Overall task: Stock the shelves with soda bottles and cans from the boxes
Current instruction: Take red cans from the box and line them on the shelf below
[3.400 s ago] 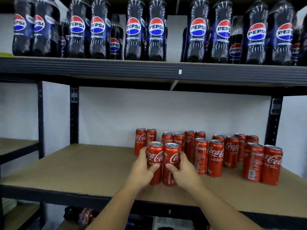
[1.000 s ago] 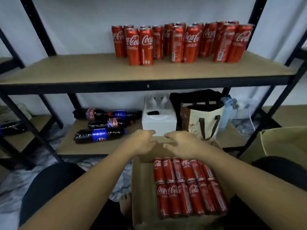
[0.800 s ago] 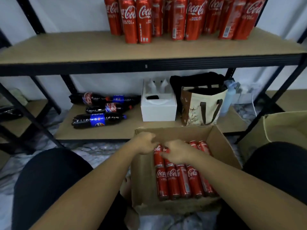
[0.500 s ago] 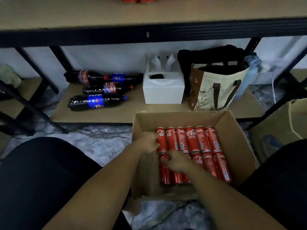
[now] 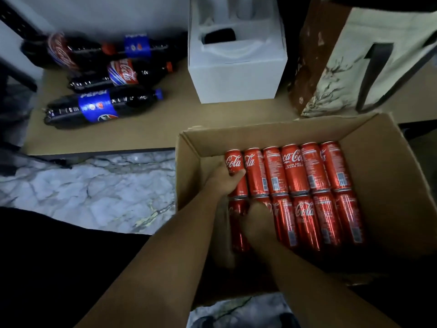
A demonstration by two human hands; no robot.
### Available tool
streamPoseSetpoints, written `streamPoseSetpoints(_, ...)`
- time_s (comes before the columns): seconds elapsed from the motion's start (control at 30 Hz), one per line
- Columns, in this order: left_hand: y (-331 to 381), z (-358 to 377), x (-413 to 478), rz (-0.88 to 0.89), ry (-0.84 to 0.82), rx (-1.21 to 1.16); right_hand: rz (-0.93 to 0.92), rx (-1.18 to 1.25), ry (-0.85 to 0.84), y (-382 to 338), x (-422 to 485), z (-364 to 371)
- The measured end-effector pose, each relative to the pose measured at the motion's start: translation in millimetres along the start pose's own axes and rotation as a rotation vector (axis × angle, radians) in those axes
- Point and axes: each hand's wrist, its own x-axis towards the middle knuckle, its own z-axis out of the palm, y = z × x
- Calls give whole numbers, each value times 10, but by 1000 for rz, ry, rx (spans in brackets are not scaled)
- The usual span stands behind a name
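An open cardboard box point(image 5: 390, 176) on the floor holds two rows of red Coca-Cola cans point(image 5: 295, 171) lying on their sides. My left hand point(image 5: 222, 179) grips the leftmost can of the far row point(image 5: 233, 160), thumb across its front. My right hand point(image 5: 259, 221) reaches into the near row and curls over a can point(image 5: 237, 223) at its left end; its fingers are hidden, so the hold is unclear.
On the low shelf board point(image 5: 153, 129) behind the box lie three dark soda bottles point(image 5: 99, 107), a white box point(image 5: 236, 67) and a printed tote bag point(image 5: 354, 62). Marble-patterned floor point(image 5: 82, 190) lies to the left. My dark-clothed legs flank the box.
I left the upper shelf of standing cans and looked down. Both hands moved into the box, and the left hand now grips the far-left can.
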Motion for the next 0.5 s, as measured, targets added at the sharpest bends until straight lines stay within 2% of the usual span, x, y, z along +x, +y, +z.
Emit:
streamPoseSetpoints(0.07,-21,114,90,-37,33,-32,-33,-165,-41,28,25,96)
streamPoseSetpoints(0.13,-15,177,151,-58,80,-32,-14,-205,-40,36,56,157)
streamPoseSetpoints(0.23,22,161,172,-65,111,-11,-18,-155,4,52,86,187)
streamPoseSetpoints(0.33,85,94,39,-46,96,-70,-31,-92,-30,70,57,130)
streamPoseSetpoints(0.5,131,-37,-335,53,256,-158,-62,35,-151,83,-72,-98)
